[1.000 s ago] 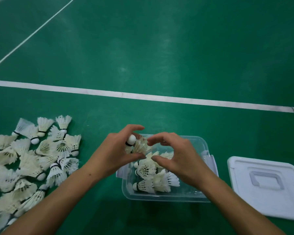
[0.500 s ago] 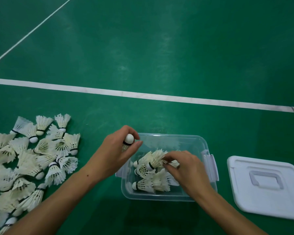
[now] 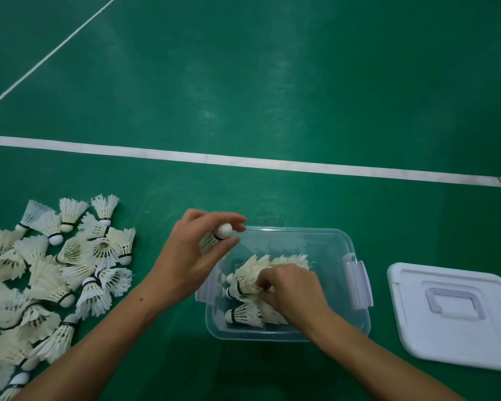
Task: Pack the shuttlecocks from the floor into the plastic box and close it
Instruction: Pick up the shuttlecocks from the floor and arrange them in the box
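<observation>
A clear plastic box (image 3: 327, 238) stands open on the green floor, with several white shuttlecocks (image 3: 243, 312) lying inside. My right hand (image 3: 294, 290) is down in the box, fingers pinched on the feathers of a shuttlecock (image 3: 248, 273) there. My left hand (image 3: 191, 256) hovers over the box's left rim and holds another shuttlecock (image 3: 224, 230), its white cork tip poking out between thumb and fingers. A heap of shuttlecocks (image 3: 49, 273) lies on the floor to the left.
The box's white lid (image 3: 457, 314) lies flat on the floor to the right, handle side up. A white court line (image 3: 243, 162) crosses the floor behind the box. Latch flaps hang on both short sides of the box.
My right hand took a shuttlecock from the left hand's bundle, dropped into the box with it and pushed deeper among the others. The left hand stayed near the rim with one shuttlecock.
</observation>
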